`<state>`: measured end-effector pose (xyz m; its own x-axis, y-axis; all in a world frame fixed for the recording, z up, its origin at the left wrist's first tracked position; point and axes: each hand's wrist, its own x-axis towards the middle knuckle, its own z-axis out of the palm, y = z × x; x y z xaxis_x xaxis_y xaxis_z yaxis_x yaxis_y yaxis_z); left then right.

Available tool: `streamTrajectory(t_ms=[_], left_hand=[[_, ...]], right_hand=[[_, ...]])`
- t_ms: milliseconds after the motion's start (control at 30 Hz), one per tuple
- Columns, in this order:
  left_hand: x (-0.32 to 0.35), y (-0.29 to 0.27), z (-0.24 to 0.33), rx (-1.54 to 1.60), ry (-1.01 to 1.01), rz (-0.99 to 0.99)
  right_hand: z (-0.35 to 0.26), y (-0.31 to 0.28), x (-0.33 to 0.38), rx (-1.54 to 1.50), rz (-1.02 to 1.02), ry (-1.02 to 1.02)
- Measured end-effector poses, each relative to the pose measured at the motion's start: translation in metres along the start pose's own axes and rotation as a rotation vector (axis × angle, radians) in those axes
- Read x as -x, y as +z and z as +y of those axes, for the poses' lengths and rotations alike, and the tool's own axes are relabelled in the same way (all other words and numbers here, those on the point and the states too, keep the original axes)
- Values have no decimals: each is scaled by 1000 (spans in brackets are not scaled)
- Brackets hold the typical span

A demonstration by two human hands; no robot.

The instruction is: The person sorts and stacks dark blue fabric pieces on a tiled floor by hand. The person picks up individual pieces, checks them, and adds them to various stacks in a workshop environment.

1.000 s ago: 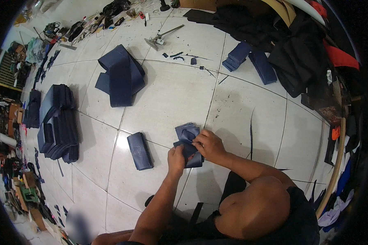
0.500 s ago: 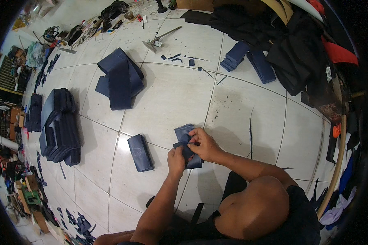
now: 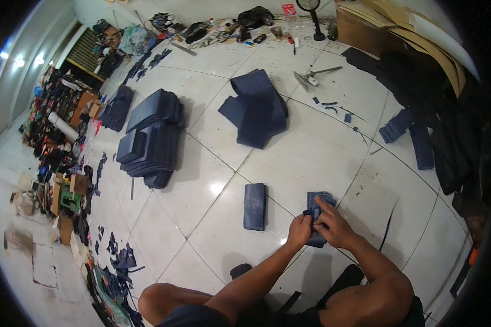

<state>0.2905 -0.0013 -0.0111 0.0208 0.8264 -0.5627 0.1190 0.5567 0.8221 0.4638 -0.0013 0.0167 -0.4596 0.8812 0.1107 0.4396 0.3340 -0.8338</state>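
Note:
My left hand (image 3: 299, 231) is closed on a small dark blue fabric piece (image 3: 314, 212). Against its other side my right hand (image 3: 334, 224) pinches the same piece, its index finger extended along the top. Beneath both hands lies a stack of blue fabric pieces (image 3: 321, 196), partly covered by the fingers. To the left on the tiles sits a folded blue fabric bundle (image 3: 255, 206) with faint pale marks on top.
Farther left stands a tall pile of blue fabric (image 3: 150, 144). Wide folded strips (image 3: 256, 111) lie crossed ahead. A metal tool with a long handle (image 3: 313, 76), scraps, and more blue pieces (image 3: 421, 144) by black cloth (image 3: 453, 120) are at the far right. Offcuts (image 3: 123, 256) litter the left.
The view has swung left, so everything appears shifted to the right. My hands stay over the stack with the fabric piece between them, and my right index finger has straightened.

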Motion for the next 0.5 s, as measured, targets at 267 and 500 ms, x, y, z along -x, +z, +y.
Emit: streamTrajectory(t_ms=[267, 500], left_hand=[[2, 2, 4, 51, -104, -8], [0, -2, 4, 12, -5, -8]], right_hand=[[-7, 20, 14, -239, 302, 291], [-15, 18, 14, 72, 184, 91]])
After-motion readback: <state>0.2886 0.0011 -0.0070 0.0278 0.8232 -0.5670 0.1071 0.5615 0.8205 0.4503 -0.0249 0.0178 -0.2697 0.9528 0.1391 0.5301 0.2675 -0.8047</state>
